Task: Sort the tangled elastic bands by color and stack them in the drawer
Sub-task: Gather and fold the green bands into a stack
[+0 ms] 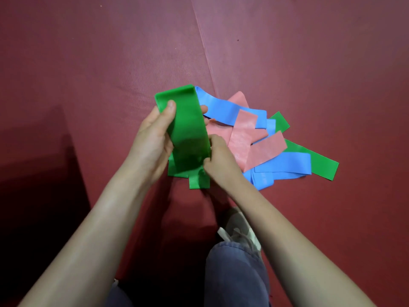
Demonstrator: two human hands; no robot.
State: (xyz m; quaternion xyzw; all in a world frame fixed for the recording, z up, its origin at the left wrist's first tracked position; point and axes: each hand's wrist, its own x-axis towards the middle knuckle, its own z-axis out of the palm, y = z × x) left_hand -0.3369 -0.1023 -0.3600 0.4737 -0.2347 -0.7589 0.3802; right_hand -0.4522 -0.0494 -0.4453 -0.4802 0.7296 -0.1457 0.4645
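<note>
A tangled pile of flat elastic bands lies on the dark red mat. My left hand (152,138) holds a green band (188,129) upright, thumb pressed on its upper end and fingers behind it. At the band's lower right edge my right hand (219,160) pinches the same green band, with another green strip (199,180) poking out below. To the right lie blue bands (223,107), pink bands (243,138) and one more green band (321,162), all crossing one another. No drawer is in view.
The red mat (88,63) has a seam (205,52) running from the top down to the pile. A dark shadowed area (33,173) fills the left side. My knee in blue jeans (234,269) and a pale shoe (241,229) sit below the hands.
</note>
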